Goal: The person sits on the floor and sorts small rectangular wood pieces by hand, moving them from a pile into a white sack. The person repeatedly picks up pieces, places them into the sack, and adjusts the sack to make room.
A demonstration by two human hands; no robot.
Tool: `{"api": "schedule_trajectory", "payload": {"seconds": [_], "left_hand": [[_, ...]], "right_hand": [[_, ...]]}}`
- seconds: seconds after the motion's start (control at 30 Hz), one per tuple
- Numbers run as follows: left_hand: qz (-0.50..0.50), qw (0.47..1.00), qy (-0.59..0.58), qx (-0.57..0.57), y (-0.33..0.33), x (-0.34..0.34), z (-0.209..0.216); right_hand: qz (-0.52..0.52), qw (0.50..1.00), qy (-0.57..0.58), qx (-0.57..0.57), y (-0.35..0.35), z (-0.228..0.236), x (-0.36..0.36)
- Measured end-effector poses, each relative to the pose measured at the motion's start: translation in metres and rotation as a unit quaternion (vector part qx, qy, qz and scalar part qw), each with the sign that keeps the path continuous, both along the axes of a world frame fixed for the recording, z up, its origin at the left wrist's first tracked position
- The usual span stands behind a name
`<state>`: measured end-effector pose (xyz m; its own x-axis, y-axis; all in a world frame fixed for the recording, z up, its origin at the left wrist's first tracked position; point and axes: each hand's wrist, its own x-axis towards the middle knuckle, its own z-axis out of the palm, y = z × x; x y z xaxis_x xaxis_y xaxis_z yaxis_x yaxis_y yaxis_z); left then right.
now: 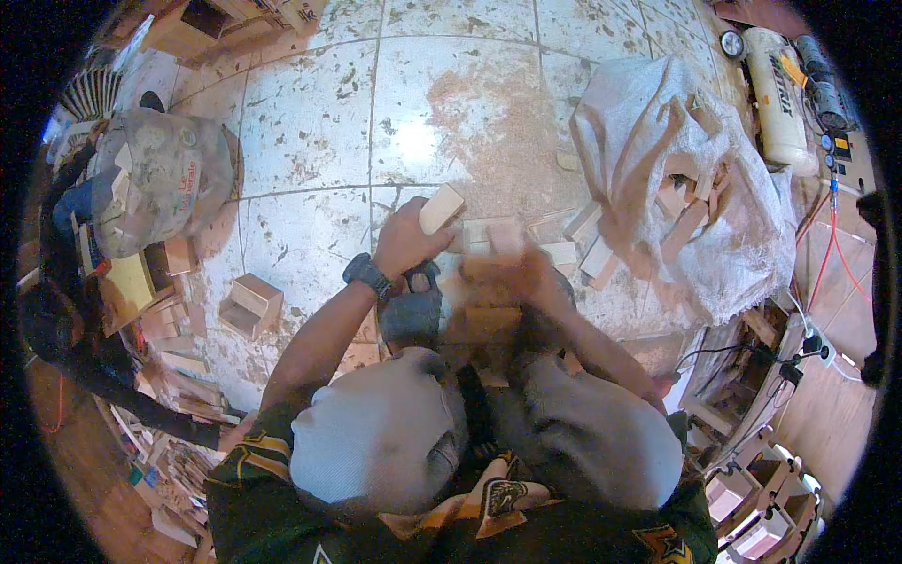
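My left hand, with a dark watch on its wrist, is closed around a small pale wooden block in front of my left foot. Motion smears my right hand, so its fingers and anything in them cannot be made out. It is above a brownish wooden piece between my knees, itself partly blurred. Just beyond the right hand lies another pale wooden piece. More wooden offcuts rest on the floor to its right.
A white woven sack holding wood scraps lies at the right. At the left are a translucent bag and a small open wooden box. An air compressor tank stands far right, near cables and a power strip. Sawdust covers some tiles.
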<state>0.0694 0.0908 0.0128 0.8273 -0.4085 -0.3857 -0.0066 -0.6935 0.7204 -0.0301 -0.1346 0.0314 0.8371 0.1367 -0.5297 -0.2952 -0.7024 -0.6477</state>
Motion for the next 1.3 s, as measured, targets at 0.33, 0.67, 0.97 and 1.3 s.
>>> {"api": "schedule_trajectory", "payload": {"seconds": [0.33,0.67,0.97,1.3], "left_hand": [[-0.531,0.77,-0.354,0.004,0.0,-0.072,-0.004],[-0.578,0.78,-0.235,0.042,-0.024,-0.062,-0.006],[-0.104,0.964,0.151,-0.191,-0.105,-0.002,0.085],[-0.153,0.874,0.146,-0.437,-0.333,0.008,0.155]], "right_hand": [[0.138,0.968,-0.16,-0.138,-0.025,-0.025,0.03],[0.039,0.945,-0.275,-0.174,0.002,-0.048,-0.005],[-0.093,0.833,-0.374,-0.396,-0.098,0.072,-0.005],[-0.453,0.693,-0.502,-0.249,-0.27,0.147,-0.029]]}}
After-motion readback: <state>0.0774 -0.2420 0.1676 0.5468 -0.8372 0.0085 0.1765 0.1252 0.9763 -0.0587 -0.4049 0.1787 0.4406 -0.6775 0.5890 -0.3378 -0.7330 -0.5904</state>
